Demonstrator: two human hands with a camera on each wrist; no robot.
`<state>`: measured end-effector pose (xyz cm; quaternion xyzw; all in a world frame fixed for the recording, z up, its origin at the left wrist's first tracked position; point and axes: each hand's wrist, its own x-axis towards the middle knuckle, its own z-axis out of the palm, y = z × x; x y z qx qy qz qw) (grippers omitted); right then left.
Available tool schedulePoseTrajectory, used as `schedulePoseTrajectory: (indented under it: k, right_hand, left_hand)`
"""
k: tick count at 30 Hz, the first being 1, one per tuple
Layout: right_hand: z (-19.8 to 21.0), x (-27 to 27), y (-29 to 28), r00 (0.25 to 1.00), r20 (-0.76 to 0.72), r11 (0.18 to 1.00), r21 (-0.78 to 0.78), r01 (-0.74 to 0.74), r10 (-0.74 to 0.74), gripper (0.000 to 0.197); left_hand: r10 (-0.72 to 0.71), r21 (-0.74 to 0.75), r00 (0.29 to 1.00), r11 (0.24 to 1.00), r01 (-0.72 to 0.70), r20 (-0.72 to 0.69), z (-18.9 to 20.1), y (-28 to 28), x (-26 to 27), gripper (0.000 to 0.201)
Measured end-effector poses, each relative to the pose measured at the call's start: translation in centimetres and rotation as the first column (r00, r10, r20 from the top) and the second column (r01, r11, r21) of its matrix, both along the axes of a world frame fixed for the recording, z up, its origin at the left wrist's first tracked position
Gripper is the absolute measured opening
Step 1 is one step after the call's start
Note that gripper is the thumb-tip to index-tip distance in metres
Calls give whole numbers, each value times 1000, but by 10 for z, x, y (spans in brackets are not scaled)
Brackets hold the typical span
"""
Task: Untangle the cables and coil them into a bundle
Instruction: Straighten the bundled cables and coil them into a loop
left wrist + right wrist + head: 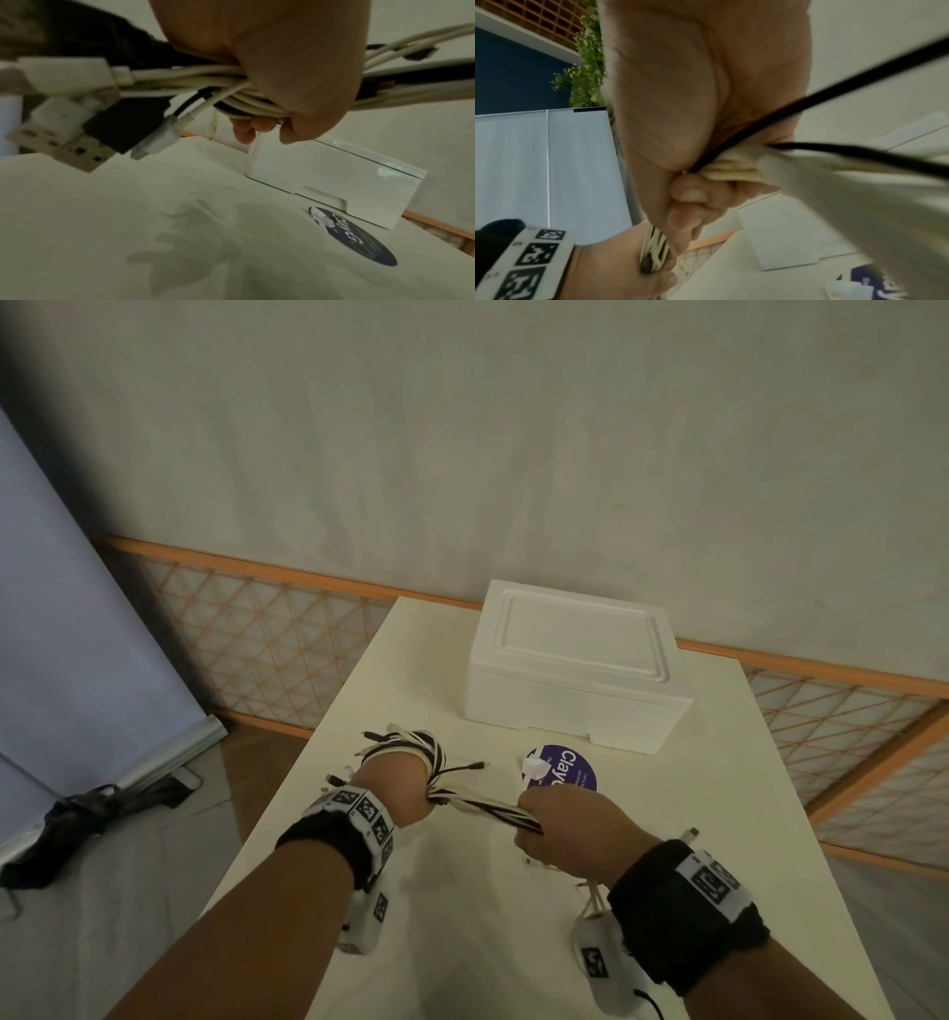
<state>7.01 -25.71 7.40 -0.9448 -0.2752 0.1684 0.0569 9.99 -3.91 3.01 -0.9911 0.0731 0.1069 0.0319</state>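
A bunch of white and black cables stretches taut between my two hands above the white table. My left hand grips the coiled part, with loops wound round its fingers and several plugs sticking out. In the left wrist view the cables run through the fist of that left hand, and USB plugs hang at the left. My right hand holds the other end in a fist; the right wrist view shows its fingers curled round the strands.
A closed white foam box stands at the back of the table. In front of it lies a round purple sticker with a small white clip on it. A wooden lattice rail runs behind; a grey board leans at the left.
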Motion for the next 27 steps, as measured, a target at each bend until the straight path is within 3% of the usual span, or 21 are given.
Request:
schedulePoseTrajectory:
  k: [9, 13, 16, 17, 19, 20, 22, 24, 27]
  right_hand:
    - [7, 3, -68, 979, 156, 978, -138, 156, -134, 27]
    - [7, 22, -85, 920, 364, 962, -165, 218, -146, 4]
    - [1, 30, -97, 878, 440, 929, -208, 306, -191, 18]
    - [-1, 31, -100, 901, 383, 908, -272, 319, -203, 36]
    - [-1, 31, -95, 961, 177, 892, -367, 263, -211, 98]
    - [2, 30, -85, 977, 82, 928, -305, 214, -199, 121]
    - [12, 20, -53, 995, 38, 995, -17, 95, -94, 133]
    - [17, 11, -21, 997, 78, 989, 142, -41, 30, 125]
    - [15, -2, 8, 991, 83, 957, 264, -119, 100, 88]
  left_hand:
    - [176, 106, 982, 980, -169, -67, -8, 24, -3, 45]
    - [249, 140, 956, 964, -228, -156, -2, 4, 2, 53]
    - [144, 65, 985, 988, -138, -99, -6, -5, -4, 46]
    - [101, 35, 992, 994, -99, -79, -8, -9, -7, 45]
    - [16, -22, 1000, 1000, -16, -27, -12, -16, -12, 47]
    - [-3, -63, 1000, 998, 3, 0, -13, -20, -14, 48]
    - [-12, -156, 1000, 988, 13, 4, -12, -29, -18, 52]
    - [-47, -224, 999, 973, 48, 10, -8, -36, -22, 55]
    - [-77, -478, 996, 877, 50, -38, -3, -40, -31, 59]
